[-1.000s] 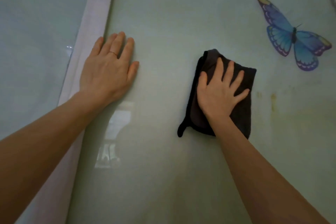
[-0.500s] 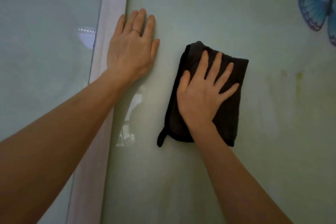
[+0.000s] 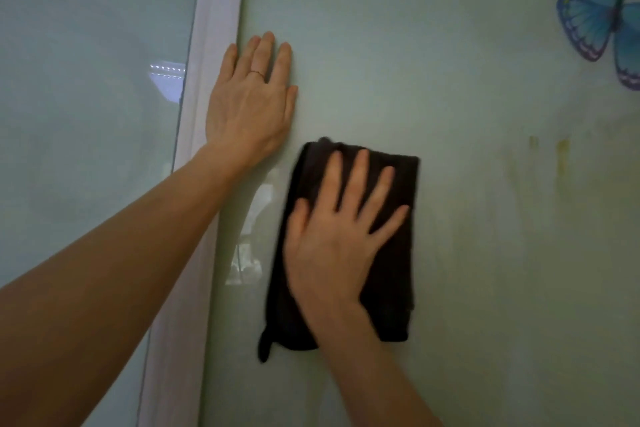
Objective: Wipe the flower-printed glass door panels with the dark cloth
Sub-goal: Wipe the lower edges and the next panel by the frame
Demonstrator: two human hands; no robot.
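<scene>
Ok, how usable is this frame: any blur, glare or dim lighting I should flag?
Head view: dim, greenish light overall; the right hand and dark cloth are softened by motion blur, while the left hand is sharp; bright reflections sit on the glass panel beside the cloth and on the neighbouring pane; the frame strip looks bowed.

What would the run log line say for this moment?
stage: wiping | right hand flat on dark cloth against glass panel | left hand braced beside frame | yellow streaks unwiped
</scene>
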